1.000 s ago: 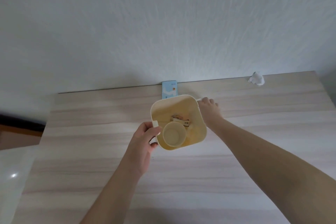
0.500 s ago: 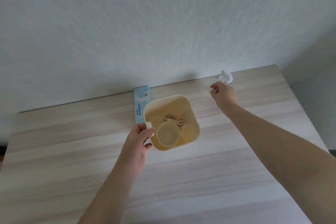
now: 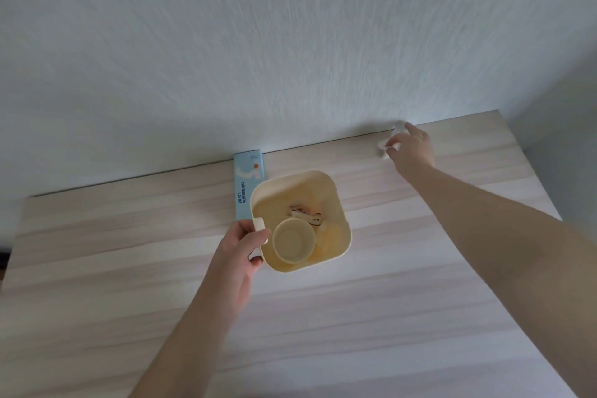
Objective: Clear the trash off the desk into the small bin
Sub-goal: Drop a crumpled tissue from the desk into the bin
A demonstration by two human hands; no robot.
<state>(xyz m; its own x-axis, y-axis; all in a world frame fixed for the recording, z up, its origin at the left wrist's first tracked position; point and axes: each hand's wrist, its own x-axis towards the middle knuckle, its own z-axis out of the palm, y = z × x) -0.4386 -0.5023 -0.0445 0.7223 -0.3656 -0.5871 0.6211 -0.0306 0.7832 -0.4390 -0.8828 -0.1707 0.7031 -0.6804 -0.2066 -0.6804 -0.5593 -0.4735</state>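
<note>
A small cream square bin (image 3: pixel 336 194) stands on the wooden desk (image 3: pixel 355 317) near the wall. Inside it lie a paper cup (image 3: pixel 293 243) and a few wrappers (image 3: pixel 305 216). My left hand (image 3: pixel 240 247) grips the bin's near-left rim by a small tab. My right hand (image 3: pixel 412 149) reaches to the desk's far right, at the wall, and its fingers close round a crumpled white tissue (image 3: pixel 384 148), which it partly hides.
A light blue flat box (image 3: pixel 247 181) lies against the wall, just left of and behind the bin. The desk's right edge and a room corner are close to my right hand.
My right hand left the bin's far rim, travelled right along the wall and reached the tissue. The left hand kept its hold on the bin. The view swung right.
</note>
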